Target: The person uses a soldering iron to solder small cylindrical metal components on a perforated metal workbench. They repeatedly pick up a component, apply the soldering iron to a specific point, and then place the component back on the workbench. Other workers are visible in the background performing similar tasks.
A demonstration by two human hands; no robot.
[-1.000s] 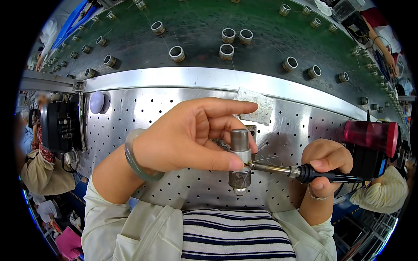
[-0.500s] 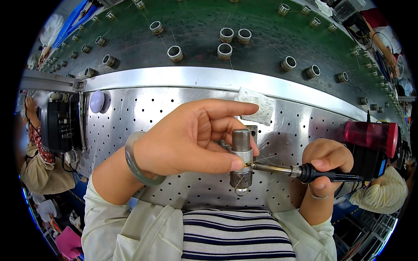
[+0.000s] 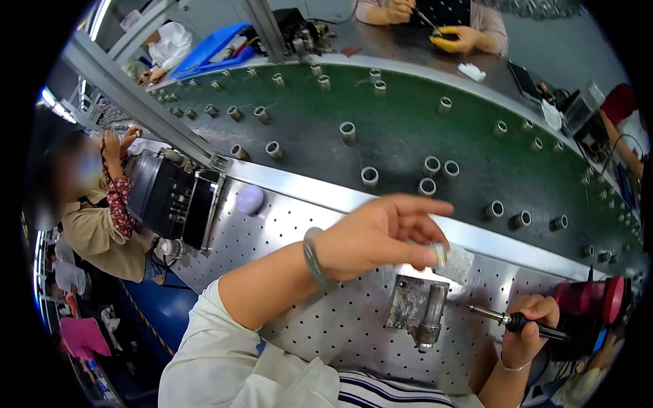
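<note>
Between thumb and fingers, my left hand [image 3: 377, 238] pinches a short metal ring [image 3: 441, 256], raised above the perforated metal worktop [image 3: 299, 333]. Below it stands a fixture: a dark, worn metal plate [image 3: 405, 302] with a bare cylindrical post [image 3: 433, 306]. A soldering iron [image 3: 491, 313] with a black handle is gripped in my right hand [image 3: 534, 323]. Its tip points left toward the post and is apart from it. A whitish pad [image 3: 457, 264] lies behind the fixture, partly covered by my left fingers.
A dark green conveyor belt [image 3: 306, 149] carries several metal rings. On the worktop are a lilac knob-like object [image 3: 249, 199] and, at right, a red cylindrical container [image 3: 578, 299]. Black equipment [image 3: 160, 194] stands at left. Co-workers' hands [image 3: 457, 39] are across the belt and at left.
My left hand has lifted the ring off the fixture's post and moved it toward the belt. The iron's tip has drawn back from the ring. The view has shifted and tilted.
</note>
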